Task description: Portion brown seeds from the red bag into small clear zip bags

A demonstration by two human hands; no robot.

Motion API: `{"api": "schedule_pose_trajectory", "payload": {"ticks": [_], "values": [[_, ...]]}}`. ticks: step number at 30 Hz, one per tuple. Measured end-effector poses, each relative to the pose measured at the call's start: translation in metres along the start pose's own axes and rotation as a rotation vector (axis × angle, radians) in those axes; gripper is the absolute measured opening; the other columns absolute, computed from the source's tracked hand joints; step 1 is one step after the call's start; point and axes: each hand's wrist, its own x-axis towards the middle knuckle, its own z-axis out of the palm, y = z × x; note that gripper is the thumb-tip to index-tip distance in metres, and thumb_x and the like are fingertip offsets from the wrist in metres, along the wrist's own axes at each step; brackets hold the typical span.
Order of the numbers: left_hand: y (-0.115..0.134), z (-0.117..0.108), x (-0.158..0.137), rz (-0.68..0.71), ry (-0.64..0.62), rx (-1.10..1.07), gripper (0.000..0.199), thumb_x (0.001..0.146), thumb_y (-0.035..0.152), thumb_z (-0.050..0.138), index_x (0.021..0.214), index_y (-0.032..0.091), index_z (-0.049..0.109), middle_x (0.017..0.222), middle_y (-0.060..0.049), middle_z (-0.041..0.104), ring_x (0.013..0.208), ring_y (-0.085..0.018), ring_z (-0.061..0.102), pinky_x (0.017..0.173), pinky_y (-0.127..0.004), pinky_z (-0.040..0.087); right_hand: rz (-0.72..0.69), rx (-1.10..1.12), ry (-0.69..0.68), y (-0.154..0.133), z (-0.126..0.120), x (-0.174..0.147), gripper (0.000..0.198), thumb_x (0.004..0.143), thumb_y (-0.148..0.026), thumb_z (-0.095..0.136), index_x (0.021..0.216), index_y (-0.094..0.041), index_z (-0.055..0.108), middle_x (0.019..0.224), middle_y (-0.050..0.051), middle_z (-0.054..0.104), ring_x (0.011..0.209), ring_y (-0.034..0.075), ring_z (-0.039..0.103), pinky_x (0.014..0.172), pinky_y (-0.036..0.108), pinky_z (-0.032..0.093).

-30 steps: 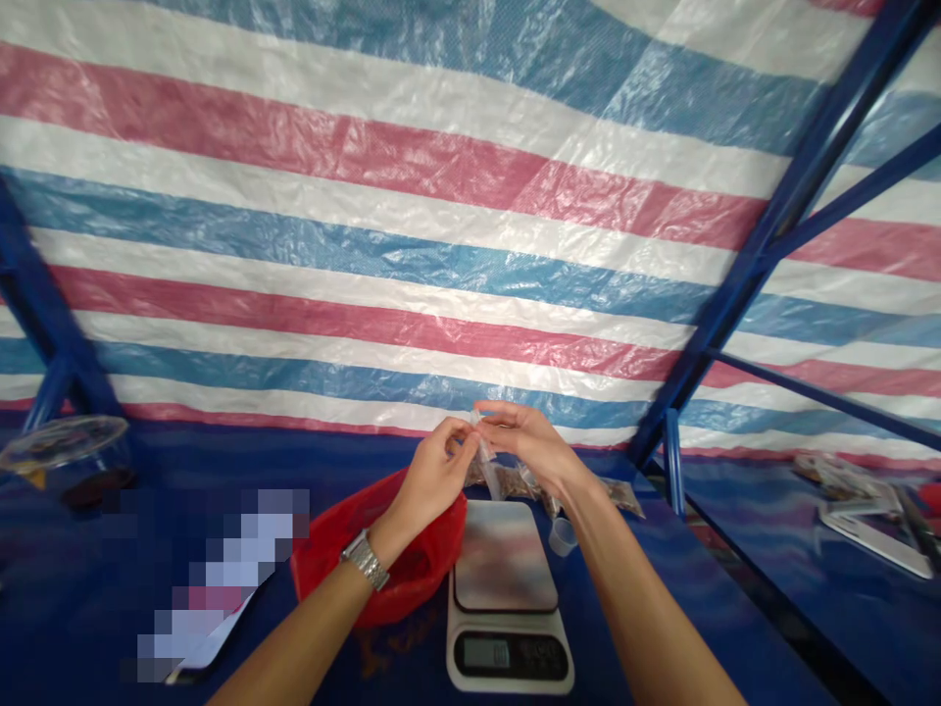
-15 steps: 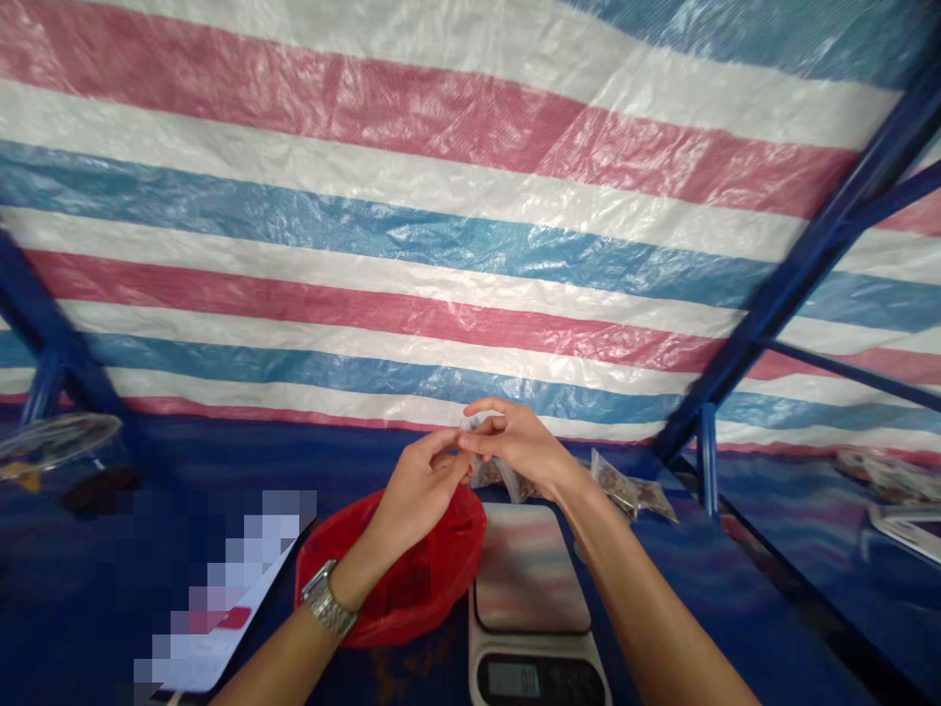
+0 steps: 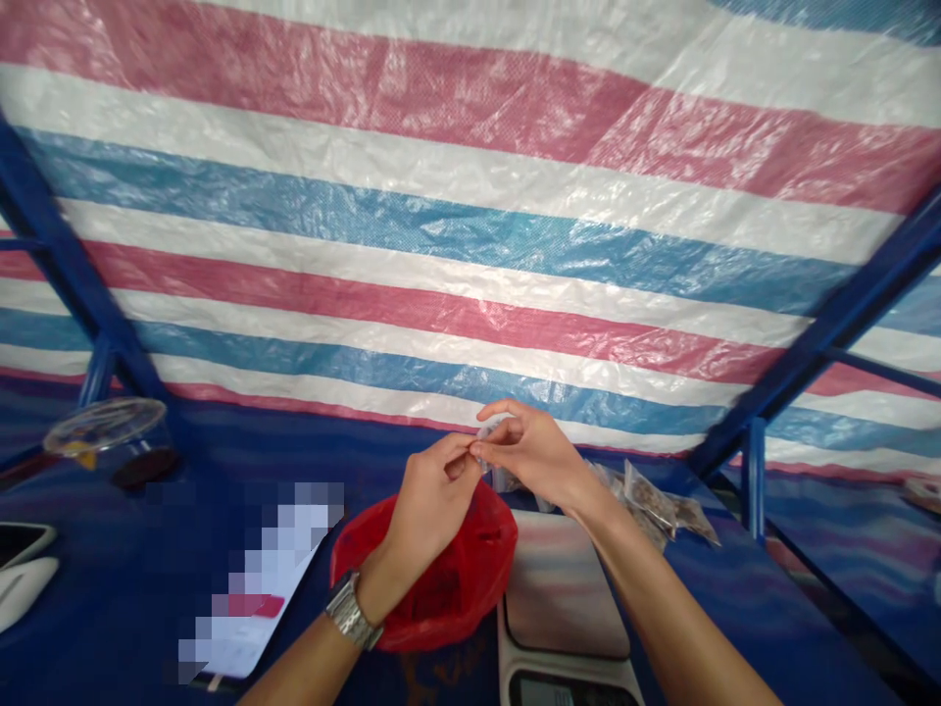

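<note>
My left hand (image 3: 433, 500), with a metal-banded watch (image 3: 353, 610) on its wrist, is closed in a pinch above a red plastic-lined container (image 3: 485, 608). Its fingertips meet those of my right hand (image 3: 544, 459) at the edge of a small clear plastic bag (image 3: 485, 431). My right thumb and forefinger pinch there too, while another finger stays raised. Most of the bag is hidden behind the fingers, so its contents cannot be made out. Below my right forearm lies a scale (image 3: 566, 593) with a flat metal plate and a display.
Small clear bags of brown bits (image 3: 666, 505) lie beyond my right forearm. A phone (image 3: 272, 598), partly pixelated, rests at left. Farther left are a clear round tub (image 3: 110, 431) and a white rounded object (image 3: 25, 593). Blue metal bars (image 3: 845, 333) frame a striped sheet.
The view has turned left, so everything sits farther right in it. Both hands keep pinching the small bag, their fingertips now closer together.
</note>
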Motion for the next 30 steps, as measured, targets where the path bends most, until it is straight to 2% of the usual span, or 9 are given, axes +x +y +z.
{"api": "schedule_pose_trajectory", "payload": {"ticks": [8, 12, 15, 17, 19, 22, 25, 28, 30], "values": [[-0.009, -0.015, 0.011, -0.114, 0.161, -0.108, 0.013, 0.082, 0.027, 0.067, 0.085, 0.017, 0.075, 0.079, -0.004, 0.079, 0.070, -0.020, 0.075, 0.066, -0.028, 0.061, -0.028, -0.150, -0.035, -0.002, -0.006, -0.004, 0.038, 0.079, -0.031, 0.078, 0.113, -0.022, 0.064, 0.069, -0.005, 0.063, 0.056, 0.011, 0.055, 0.051, 0.023, 0.038], [0.007, -0.023, 0.012, -0.070, 0.214, -0.142, 0.013, 0.079, 0.027, 0.069, 0.085, 0.017, 0.074, 0.081, -0.003, 0.078, 0.074, -0.020, 0.075, 0.065, -0.028, 0.063, -0.119, -0.202, -0.026, -0.008, -0.007, -0.007, 0.035, 0.087, -0.042, 0.071, 0.117, -0.024, 0.064, 0.080, -0.002, 0.062, 0.068, 0.014, 0.058, 0.058, 0.025, 0.043], [0.017, -0.032, 0.015, -0.088, 0.254, -0.212, 0.013, 0.073, 0.026, 0.070, 0.080, 0.016, 0.072, 0.073, -0.001, 0.073, 0.066, -0.019, 0.071, 0.057, -0.029, 0.063, -0.066, -0.201, 0.086, -0.006, -0.006, -0.006, 0.044, 0.091, -0.050, 0.066, 0.126, -0.025, 0.057, 0.097, 0.002, 0.064, 0.072, 0.014, 0.061, 0.058, 0.026, 0.046], [0.018, -0.040, 0.017, -0.115, 0.180, -0.248, 0.012, 0.071, 0.026, 0.071, 0.076, 0.015, 0.070, 0.069, 0.000, 0.071, 0.063, -0.018, 0.069, 0.056, -0.029, 0.062, -0.002, -0.157, 0.091, 0.000, -0.004, -0.003, 0.048, 0.092, -0.052, 0.065, 0.130, -0.024, 0.054, 0.102, 0.004, 0.066, 0.075, 0.015, 0.064, 0.060, 0.027, 0.049], [0.014, -0.050, 0.018, -0.164, 0.019, -0.275, 0.011, 0.070, 0.025, 0.072, 0.075, 0.015, 0.070, 0.067, 0.000, 0.069, 0.062, -0.017, 0.068, 0.057, -0.029, 0.060, 0.021, -0.116, 0.004, 0.007, -0.002, 0.001, 0.043, 0.093, -0.053, 0.064, 0.121, -0.021, 0.060, 0.096, 0.005, 0.069, 0.078, 0.017, 0.067, 0.064, 0.028, 0.052], [0.003, -0.067, 0.021, -0.239, -0.215, -0.294, 0.012, 0.070, 0.023, 0.070, 0.077, 0.014, 0.072, 0.068, -0.003, 0.070, 0.061, -0.017, 0.067, 0.060, -0.028, 0.057, -0.034, -0.133, -0.115, 0.013, 0.002, 0.004, 0.033, 0.094, -0.052, 0.063, 0.097, -0.019, 0.068, 0.087, 0.005, 0.072, 0.079, 0.018, 0.068, 0.069, 0.029, 0.052], [-0.006, -0.080, 0.022, -0.326, -0.352, -0.310, 0.023, 0.076, 0.035, 0.064, 0.078, 0.014, 0.071, 0.079, -0.006, 0.072, 0.068, -0.020, 0.068, 0.062, -0.030, 0.055, -0.116, -0.214, -0.164, 0.011, 0.011, 0.001, 0.027, 0.095, -0.044, 0.063, 0.091, -0.018, 0.070, 0.089, 0.005, 0.075, 0.082, 0.018, 0.069, 0.076, 0.031, 0.052], [-0.006, -0.084, 0.019, -0.380, -0.450, -0.176, 0.032, 0.089, 0.047, 0.059, 0.093, 0.017, 0.070, 0.095, -0.006, 0.071, 0.086, -0.021, 0.068, 0.074, -0.030, 0.053, -0.177, -0.362, -0.148, 0.008, 0.022, -0.006, 0.018, 0.094, -0.037, 0.067, 0.094, -0.020, 0.072, 0.089, 0.004, 0.076, 0.082, 0.018, 0.068, 0.076, 0.030, 0.051], [-0.003, -0.083, 0.017, -0.350, -0.549, -0.055, 0.035, 0.089, 0.048, 0.066, 0.107, 0.019, 0.068, 0.102, -0.005, 0.070, 0.094, -0.020, 0.065, 0.081, -0.028, 0.051, -0.207, -0.461, -0.109, 0.007, 0.028, -0.008, 0.012, 0.092, -0.033, 0.070, 0.094, -0.021, 0.074, 0.090, 0.003, 0.076, 0.082, 0.018, 0.067, 0.076, 0.029, 0.050]]}}
